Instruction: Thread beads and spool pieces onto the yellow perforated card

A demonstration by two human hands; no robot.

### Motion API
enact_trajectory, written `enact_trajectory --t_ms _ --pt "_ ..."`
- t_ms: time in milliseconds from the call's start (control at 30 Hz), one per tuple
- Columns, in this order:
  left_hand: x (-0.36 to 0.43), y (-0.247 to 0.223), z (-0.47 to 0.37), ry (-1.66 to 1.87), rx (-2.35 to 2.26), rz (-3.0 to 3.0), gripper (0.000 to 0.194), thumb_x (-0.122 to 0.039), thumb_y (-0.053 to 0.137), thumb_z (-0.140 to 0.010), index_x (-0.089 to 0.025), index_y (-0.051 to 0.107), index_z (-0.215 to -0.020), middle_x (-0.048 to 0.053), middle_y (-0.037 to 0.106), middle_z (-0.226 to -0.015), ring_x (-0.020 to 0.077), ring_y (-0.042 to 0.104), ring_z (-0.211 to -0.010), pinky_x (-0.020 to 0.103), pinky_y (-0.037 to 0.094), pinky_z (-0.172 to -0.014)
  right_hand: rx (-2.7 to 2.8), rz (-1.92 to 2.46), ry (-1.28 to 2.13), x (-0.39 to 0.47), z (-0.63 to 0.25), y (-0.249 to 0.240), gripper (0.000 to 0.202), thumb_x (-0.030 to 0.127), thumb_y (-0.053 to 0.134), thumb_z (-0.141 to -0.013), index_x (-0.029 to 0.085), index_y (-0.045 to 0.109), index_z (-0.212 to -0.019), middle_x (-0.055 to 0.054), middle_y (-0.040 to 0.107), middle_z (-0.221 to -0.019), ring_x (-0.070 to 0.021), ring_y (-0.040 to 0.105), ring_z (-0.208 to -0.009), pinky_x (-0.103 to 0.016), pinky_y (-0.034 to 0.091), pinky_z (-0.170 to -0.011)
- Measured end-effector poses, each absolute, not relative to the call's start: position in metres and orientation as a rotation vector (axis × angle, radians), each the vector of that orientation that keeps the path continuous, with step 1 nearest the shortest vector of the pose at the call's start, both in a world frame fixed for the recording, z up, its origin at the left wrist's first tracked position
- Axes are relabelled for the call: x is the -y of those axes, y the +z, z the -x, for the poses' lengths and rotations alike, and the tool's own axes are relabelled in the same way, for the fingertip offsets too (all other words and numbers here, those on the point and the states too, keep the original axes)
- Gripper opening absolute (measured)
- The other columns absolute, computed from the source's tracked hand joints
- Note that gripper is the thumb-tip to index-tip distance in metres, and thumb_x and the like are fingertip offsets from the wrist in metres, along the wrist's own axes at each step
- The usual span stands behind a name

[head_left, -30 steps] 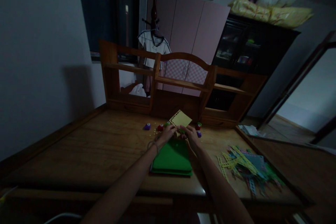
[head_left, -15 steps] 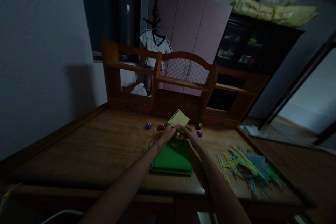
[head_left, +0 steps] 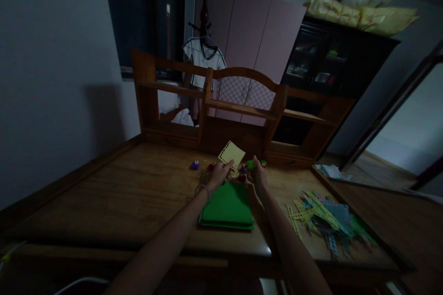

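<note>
1. Two hands: one left hand point(head_left: 220, 174), one right hand point(head_left: 260, 179).
2. One yellow sheet point(head_left: 233, 152), with one row of holes.
3. At least one green piece point(head_left: 250, 164).
4. At least two red pieces point(head_left: 242, 178), too dim for an exact tally.
5. At least one purple piece point(head_left: 195, 165).
6. One green stack point(head_left: 228, 207), showing at least two layers.
7. One heap of strips point(head_left: 320, 214), too tangled to count.
8. One table point(head_left: 138, 189).
9. One shelf unit point(head_left: 242, 109).
10. One hanging shirt point(head_left: 200, 62).

A white shirt point(head_left: 201, 67) hangs near a pink wardrobe point(head_left: 247, 27) beside a black cabinet point(head_left: 341, 62).
</note>
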State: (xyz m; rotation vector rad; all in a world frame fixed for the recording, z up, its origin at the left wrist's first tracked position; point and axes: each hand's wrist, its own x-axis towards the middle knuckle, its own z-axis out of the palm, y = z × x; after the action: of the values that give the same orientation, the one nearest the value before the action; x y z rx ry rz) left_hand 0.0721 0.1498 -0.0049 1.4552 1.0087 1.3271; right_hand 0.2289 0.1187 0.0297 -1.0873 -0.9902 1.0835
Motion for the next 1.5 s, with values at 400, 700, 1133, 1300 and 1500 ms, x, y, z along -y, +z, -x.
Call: enact_trajectory --t_ms 400,700,1133,1300,1500 --pt "-0.15 -0.004 -0.071 1.358 -1.111 -1.464 0.051 -0.062 0.05 -0.072 -0.014 0.052 -0.054 0.0 0.049 -0.042 0.0102 0.046 -0.039 0.02 0.031 -0.039 0.913 0.868 1.152 -0.121 -0.242 0.032 0.044 0.061 0.046 -0.077 0.02 0.062 -0.079 -0.001 0.057 -0.056 -0.0107 0.044 -0.04 -0.023 0.033 -0.036" --pt "-0.15 -0.001 -0.068 1.375 -1.202 -1.485 0.053 -0.062 0.046 -0.075 -0.015 0.052 -0.053 0.001 0.05 -0.044 0.011 0.048 -0.041 0.021 0.033 -0.041 0.948 0.794 0.911 -0.124 -0.28 0.047 0.039 0.053 0.056 -0.075 0.021 0.06 -0.098 -0.007 0.063 -0.103 -0.014 0.058 -0.071 -0.026 0.045 -0.061" --pt "-0.153 -0.007 -0.068 1.406 -1.216 -1.487 0.051 -0.062 0.047 -0.074 -0.015 0.053 -0.054 0.0 0.051 -0.044 0.0115 0.048 -0.042 0.022 0.032 -0.044 1.701 1.567 -0.207 -0.132 -0.26 0.0 0.03 0.046 0.048 -0.082 0.018 0.054 -0.091 -0.01 0.06 -0.088 -0.0245 0.049 -0.09 -0.035 0.033 -0.08" --pt "-0.146 0.0 -0.066 1.422 -1.204 -1.486 0.05 -0.06 0.048 -0.075 -0.015 0.052 -0.052 0.0 0.05 -0.043 0.0115 0.048 -0.041 0.022 0.032 -0.045 1.809 1.638 -0.301 -0.134 -0.259 -0.002 0.023 0.039 0.04 -0.088 0.019 0.052 -0.088 -0.01 0.06 -0.089 -0.0247 0.046 -0.093 -0.036 0.03 -0.082" --pt "-0.145 0.001 -0.065 1.425 -1.176 -1.482 0.05 -0.059 0.046 -0.076 -0.016 0.051 -0.052 0.0 0.049 -0.042 0.0111 0.046 -0.04 0.021 0.032 -0.044 1.167 1.519 -0.465 -0.124 -0.286 0.024 0.034 0.036 0.023 -0.092 0.017 0.049 -0.103 -0.015 0.052 -0.108 -0.0262 0.041 -0.103 -0.04 0.027 -0.088"
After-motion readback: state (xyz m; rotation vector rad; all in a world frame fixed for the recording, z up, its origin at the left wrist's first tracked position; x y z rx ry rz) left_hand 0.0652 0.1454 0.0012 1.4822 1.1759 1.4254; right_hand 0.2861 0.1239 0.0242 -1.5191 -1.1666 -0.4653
